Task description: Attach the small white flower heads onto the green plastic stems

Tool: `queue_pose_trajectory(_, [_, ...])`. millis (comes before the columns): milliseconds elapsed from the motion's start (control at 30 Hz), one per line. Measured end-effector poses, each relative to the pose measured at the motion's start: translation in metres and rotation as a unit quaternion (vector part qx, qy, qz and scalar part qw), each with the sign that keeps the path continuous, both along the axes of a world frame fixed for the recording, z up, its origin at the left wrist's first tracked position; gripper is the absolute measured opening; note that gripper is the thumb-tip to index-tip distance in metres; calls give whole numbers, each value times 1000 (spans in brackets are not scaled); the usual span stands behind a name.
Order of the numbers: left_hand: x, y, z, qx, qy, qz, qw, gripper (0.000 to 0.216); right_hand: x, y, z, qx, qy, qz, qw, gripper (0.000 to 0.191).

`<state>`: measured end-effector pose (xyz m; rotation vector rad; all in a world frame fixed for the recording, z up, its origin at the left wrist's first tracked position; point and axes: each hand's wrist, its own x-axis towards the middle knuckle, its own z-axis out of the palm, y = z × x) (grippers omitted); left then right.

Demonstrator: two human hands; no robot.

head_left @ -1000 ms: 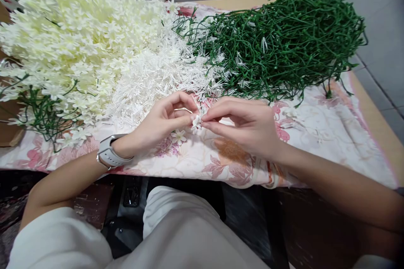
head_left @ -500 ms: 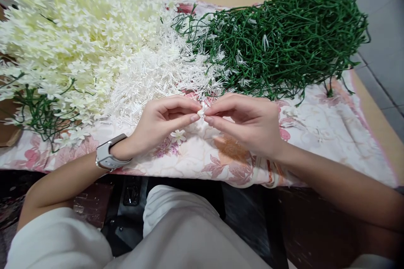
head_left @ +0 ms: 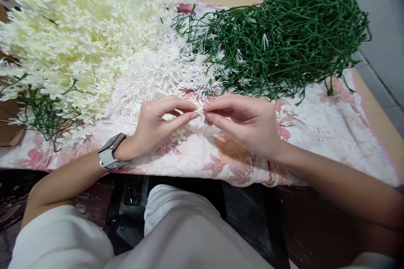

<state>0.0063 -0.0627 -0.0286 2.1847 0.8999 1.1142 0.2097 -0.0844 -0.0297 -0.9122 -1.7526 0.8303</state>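
My left hand [head_left: 160, 122] and my right hand [head_left: 244, 122] meet over the flowered cloth [head_left: 315, 134], fingertips pinched together on one small white artificial flower [head_left: 200, 112]. Thumb and forefinger of each hand close on it from either side. A second small flower [head_left: 179, 135] lies on the cloth just under my left fingers. A pale watch [head_left: 109, 156] sits on my left wrist.
A big heap of cream artificial flowers [head_left: 72, 38] fills the back left. White plastic stamen pieces [head_left: 164, 71] are piled in the middle. A tangle of green plastic stems [head_left: 284, 38] lies at the back right. More green stems [head_left: 41, 113] poke out at the left. My lap is below the table edge.
The pinched flower has risen slightly and both hands have shifted a little away from me. My left fingers have closed more tightly on the flower.
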Motion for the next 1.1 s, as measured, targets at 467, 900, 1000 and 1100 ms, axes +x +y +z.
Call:
queue_pose_trajectory(467, [-3,1,-6,82,81,-9,993,7,0,3,0,-56,-11,-4,998,7])
queue_pose_trajectory(900, [-1,5,-7,-33,35,-1,999,11,2,8,-4,-117,3,-3,993,5])
queue_pose_trajectory(1000, [-1,5,-5,-29,41,2,999,10,1,8,-6,-107,-2,3,994,4])
queue_pose_trajectory(1100, [-1,5,-3,-40,35,8,999,9,0,8,-6,-92,3,-18,996,3])
